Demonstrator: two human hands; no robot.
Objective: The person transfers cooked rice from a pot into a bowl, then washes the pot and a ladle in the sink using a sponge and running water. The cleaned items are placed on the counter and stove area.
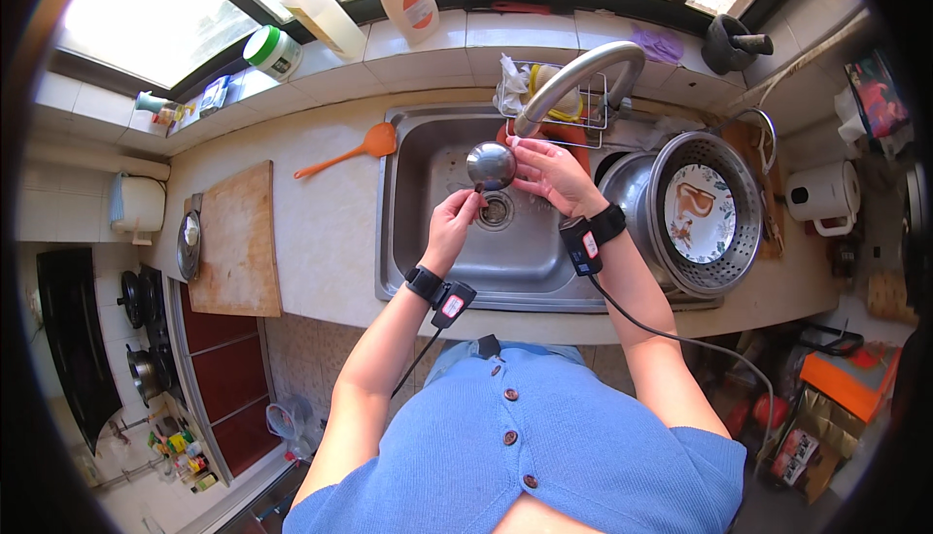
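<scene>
My left hand (453,222) pinches a shiny metal ladle (491,165) close to its round bowl, over the stainless steel sink (423,257). Most of the ladle's handle is hidden. Beside the bowl, on its right, my right hand (552,173) has its fingers spread; whether they touch the metal is hard to tell. The curved tap (583,71) ends just above the right fingertips, and I cannot make out any running water. Below the ladle lies the sink drain (496,210).
Right of the sink, a perforated metal colander (745,242) holds a patterned plate (700,212). A wire rack (598,122) with scrubbers stands behind the tap. On the left are an orange spatula (364,149) and a wooden cutting board (233,242). Bottles (410,2) line the sill.
</scene>
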